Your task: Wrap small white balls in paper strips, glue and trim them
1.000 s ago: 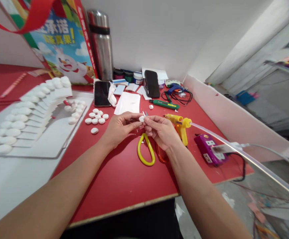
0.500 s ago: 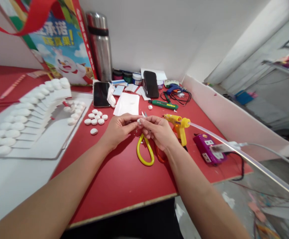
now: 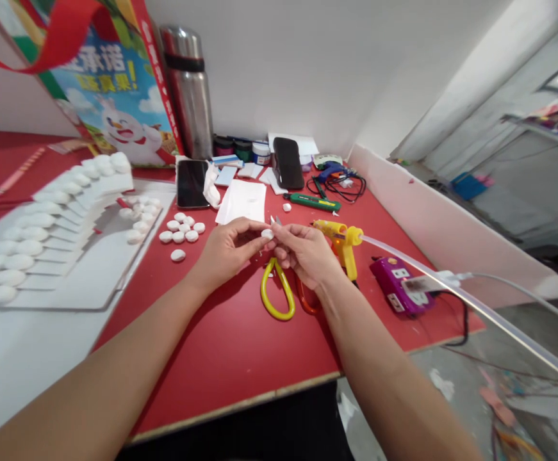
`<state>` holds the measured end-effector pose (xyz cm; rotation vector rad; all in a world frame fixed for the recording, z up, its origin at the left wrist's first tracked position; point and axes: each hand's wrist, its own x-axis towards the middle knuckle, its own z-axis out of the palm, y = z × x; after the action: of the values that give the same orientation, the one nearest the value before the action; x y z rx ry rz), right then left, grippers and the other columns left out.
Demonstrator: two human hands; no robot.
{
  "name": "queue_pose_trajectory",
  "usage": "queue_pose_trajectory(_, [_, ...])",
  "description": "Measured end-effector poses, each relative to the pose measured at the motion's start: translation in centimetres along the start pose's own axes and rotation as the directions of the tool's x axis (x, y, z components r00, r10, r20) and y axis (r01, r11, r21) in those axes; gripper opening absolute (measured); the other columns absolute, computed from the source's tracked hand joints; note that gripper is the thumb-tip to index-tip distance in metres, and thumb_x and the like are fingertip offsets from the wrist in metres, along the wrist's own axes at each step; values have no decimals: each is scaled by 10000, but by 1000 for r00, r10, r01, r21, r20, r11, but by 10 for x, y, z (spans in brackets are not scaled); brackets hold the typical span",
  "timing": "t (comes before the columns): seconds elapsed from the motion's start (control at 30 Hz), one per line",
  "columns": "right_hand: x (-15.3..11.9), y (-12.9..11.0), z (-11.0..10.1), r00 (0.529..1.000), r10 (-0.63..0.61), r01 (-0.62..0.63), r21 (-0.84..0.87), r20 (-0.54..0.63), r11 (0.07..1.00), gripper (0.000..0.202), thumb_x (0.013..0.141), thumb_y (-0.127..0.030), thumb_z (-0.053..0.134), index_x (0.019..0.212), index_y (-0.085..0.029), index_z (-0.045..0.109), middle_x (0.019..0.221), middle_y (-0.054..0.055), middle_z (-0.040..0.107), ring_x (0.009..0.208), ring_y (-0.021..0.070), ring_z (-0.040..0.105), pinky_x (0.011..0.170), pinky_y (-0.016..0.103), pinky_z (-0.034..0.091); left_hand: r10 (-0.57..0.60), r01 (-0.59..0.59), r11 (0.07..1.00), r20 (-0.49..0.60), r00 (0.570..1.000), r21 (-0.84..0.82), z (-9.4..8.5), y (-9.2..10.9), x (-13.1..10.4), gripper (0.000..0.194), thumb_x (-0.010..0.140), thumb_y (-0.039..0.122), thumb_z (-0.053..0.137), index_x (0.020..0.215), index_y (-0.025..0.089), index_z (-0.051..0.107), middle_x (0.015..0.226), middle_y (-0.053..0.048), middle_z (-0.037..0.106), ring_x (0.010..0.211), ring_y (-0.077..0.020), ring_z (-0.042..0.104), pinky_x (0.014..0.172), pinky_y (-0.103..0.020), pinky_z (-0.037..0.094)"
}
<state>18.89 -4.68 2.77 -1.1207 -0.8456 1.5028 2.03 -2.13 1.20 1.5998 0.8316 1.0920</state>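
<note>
Between the fingertips of my left hand [image 3: 230, 250] and my right hand [image 3: 307, 253] is a small white rounded piece [image 3: 268, 235]. Both hands are closed in a pinch on it, above the red table. Under them lies a pair of scissors with one yellow handle loop [image 3: 279, 298] and one orange loop [image 3: 306, 298]; its blade tips show just beyond my fingers. Several similar white pieces [image 3: 191, 235] are grouped left of my left hand. A yellow glue gun [image 3: 343, 243] with a long clear glue stick stands right of my right hand.
At left, a grey board [image 3: 110, 282] bears rows of white oval pieces on thin sticks. Behind are a phone [image 3: 192, 184], paper sheets [image 3: 243, 202], a green pen-like tool [image 3: 314, 202], a dark case [image 3: 287, 163] and a steel flask [image 3: 189, 96]. A purple power socket [image 3: 398, 285] sits at right.
The white piece shows more of its face between my fingertips, turned slightly. The whole view has shifted a little; my hands stay in about the same place.
</note>
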Motion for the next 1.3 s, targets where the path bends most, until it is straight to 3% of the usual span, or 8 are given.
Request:
queue_pose_trajectory(0.3, [-1, -1, 0, 999, -33, 34, -33, 25, 999, 331, 646, -383, 897, 735, -135, 696, 668, 23, 704, 461, 44, 488, 408, 169, 395, -97, 93, 984, -16, 995, -151, 3, -1, 0, 349, 859, 383, 730, 1126, 159, 711, 929, -61, 754, 827, -171, 699, 757, -275, 547])
queue_pose_trajectory(0.57, [-4, 0, 4, 996, -79, 84, -109, 48, 991, 330, 707, -405, 855, 691, -151, 644, 598, 8, 668, 391, 38, 423, 336, 171, 270, -186, 206, 932, 94, 978, -297, 4, -1, 0, 373, 860, 394, 736, 1137, 146, 714, 764, -36, 720, 664, -148, 661, 647, -276, 554])
queue_pose_trajectory(0.77, [-4, -4, 1, 995, -103, 103, -7, 13, 995, 335, 689, -407, 867, 731, -151, 655, 597, -30, 627, 392, 29, 402, 339, 171, 266, -268, 317, 752, 171, 948, -578, -3, 0, 2, 262, 796, 330, 822, 944, 138, 721, 761, -40, 720, 575, -95, 630, 548, -202, 499])
queue_pose_trajectory(0.93, [-7, -8, 3, 996, -79, 78, 16, 52, 997, 300, 712, -383, 860, 828, -162, 693, 632, -35, 642, 417, 28, 421, 358, 165, 276, -268, 379, 692, 269, 925, -615, -6, 2, 1, 316, 789, 434, 820, 857, 150, 701, 689, -16, 683, 475, -68, 549, 450, -180, 427])
queue_pose_trajectory(1.07, [-9, -9, 5, 993, -91, 89, 31, 74, 996, 290, 723, -370, 854, 872, -169, 708, 641, -32, 654, 427, 34, 452, 367, 161, 291, -241, 376, 671, 291, 926, -639, -6, 2, 2, 275, 805, 395, 817, 842, 146, 706, 708, -20, 691, 512, -67, 578, 488, -166, 464])
queue_pose_trajectory(1.3, [-7, -8, 4, 995, -84, 83, 39, 45, 996, 297, 697, -358, 863, 847, -150, 712, 628, -26, 646, 414, 33, 441, 358, 161, 277, -233, 331, 639, 236, 943, -694, -8, -3, 2, 246, 790, 318, 841, 918, 126, 755, 769, -39, 729, 595, -75, 649, 548, -148, 520])
